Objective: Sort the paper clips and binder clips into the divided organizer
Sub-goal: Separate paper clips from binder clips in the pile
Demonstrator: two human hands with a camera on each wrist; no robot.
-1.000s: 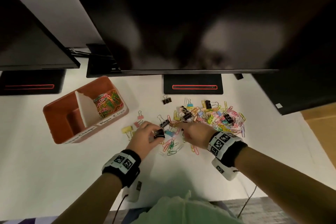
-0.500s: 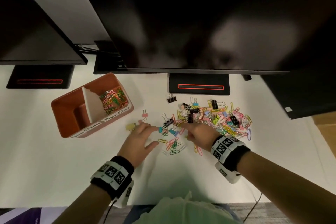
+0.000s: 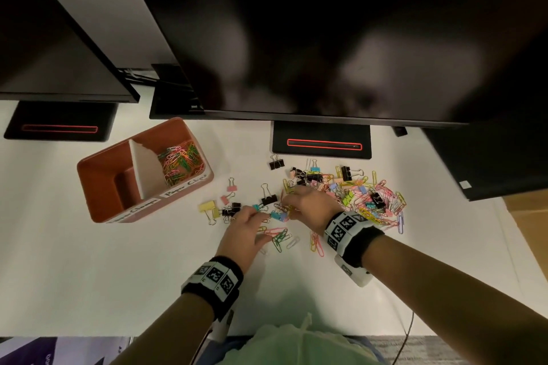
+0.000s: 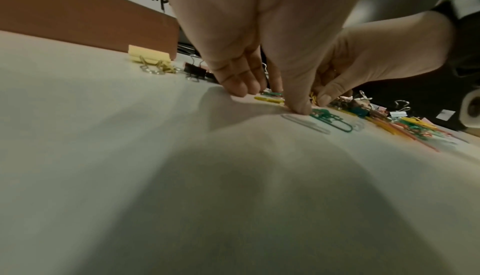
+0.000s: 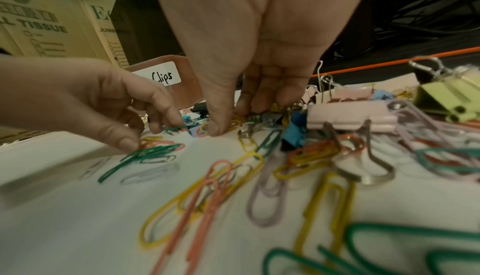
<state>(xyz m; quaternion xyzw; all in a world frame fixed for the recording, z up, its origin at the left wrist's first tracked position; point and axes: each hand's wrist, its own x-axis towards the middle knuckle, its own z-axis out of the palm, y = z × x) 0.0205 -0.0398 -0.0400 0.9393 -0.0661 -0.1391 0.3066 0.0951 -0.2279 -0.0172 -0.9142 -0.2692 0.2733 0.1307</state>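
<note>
Left hand [image 3: 247, 228] fingers [image 4: 235, 82] down on worktop [image 3: 89, 261], thumb pressing green paper clips [image 5: 145, 154]; nothing lifted.
Right hand [image 3: 308, 206] fingers [image 5: 221, 123] curled into pile edge; what they pinch, cannot tell.
Advice: rake paper clips clear of binder clips [image 3: 229, 210], gather bunch, carry to organizer [image 3: 98, 187] far compartment, already holding clips.

organizer [image 3: 100, 187] left on desk [image 3: 89, 275], clip pile [image 3: 355, 195] to its right, paper clips [image 3: 181, 161] in its right compartment
</note>
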